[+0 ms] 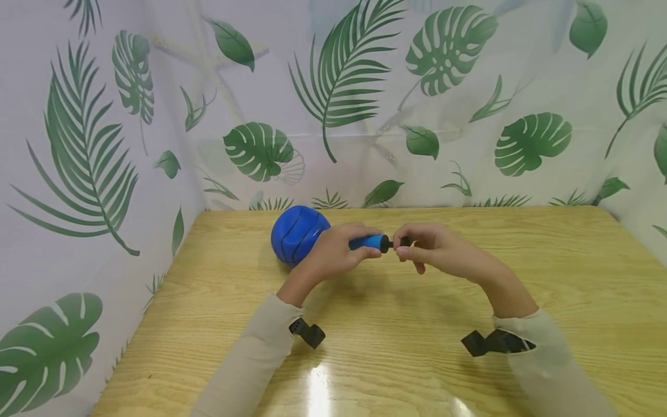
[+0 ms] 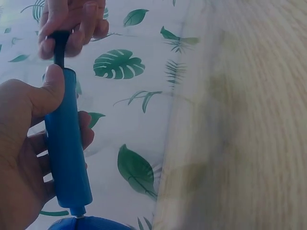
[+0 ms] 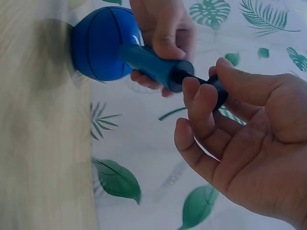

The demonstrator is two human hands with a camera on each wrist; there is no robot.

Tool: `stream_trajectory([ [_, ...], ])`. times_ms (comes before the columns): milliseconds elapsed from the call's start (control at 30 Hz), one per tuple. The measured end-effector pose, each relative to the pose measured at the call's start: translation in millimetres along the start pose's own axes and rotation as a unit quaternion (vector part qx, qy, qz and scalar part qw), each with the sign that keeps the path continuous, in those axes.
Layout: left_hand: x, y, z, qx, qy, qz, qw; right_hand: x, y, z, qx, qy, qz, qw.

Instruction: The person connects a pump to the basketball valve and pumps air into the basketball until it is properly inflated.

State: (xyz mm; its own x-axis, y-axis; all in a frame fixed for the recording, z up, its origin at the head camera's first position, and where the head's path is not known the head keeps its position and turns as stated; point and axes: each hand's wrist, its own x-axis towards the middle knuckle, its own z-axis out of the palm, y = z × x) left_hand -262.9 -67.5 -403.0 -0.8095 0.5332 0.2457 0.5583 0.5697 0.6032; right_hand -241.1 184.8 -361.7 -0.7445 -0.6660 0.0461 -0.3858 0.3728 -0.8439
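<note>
A blue ball [image 1: 297, 234] with black lines sits toward the back left of the table. My left hand [image 1: 336, 249] grips the blue barrel of a hand pump [image 2: 69, 143], whose narrow tip meets the ball in the left wrist view. With its thumb and fingers, my right hand [image 1: 443, 252] pinches the pump's black handle [image 3: 220, 93]. A short length of black rod shows between handle and barrel. Part of the barrel is hidden behind the left hand's fingers.
The wooden table [image 1: 375, 347] reaches back to a wall covering [image 1: 359, 168] printed with green leaves, which also runs along the left side. Black wrist cameras are strapped over both light sleeves [image 1: 250, 353].
</note>
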Motion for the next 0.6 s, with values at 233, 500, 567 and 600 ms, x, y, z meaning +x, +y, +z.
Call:
stream_trajectory([
  [233,-1.5,-5.3,-12.3,0.001,0.033,-0.02,0.9993,-20.6,-5.2,-26.1,0.02,0.019,-0.041,0.999],
  [500,-3.0,-8.9,-21.2,-0.003,0.045,-0.016,0.9988,-35.3,-15.7,-39.5,-0.002,0.038,-0.055,0.998],
  [567,-2.4,-9.5,-20.4,0.0,0.042,-0.017,0.999,-34.9,-16.7,-38.8,-0.006,0.041,-0.051,0.998],
  [600,-2.1,-9.6,-19.9,0.002,0.042,-0.018,0.999,-34.6,-16.9,-38.2,-0.007,0.043,-0.051,0.998],
])
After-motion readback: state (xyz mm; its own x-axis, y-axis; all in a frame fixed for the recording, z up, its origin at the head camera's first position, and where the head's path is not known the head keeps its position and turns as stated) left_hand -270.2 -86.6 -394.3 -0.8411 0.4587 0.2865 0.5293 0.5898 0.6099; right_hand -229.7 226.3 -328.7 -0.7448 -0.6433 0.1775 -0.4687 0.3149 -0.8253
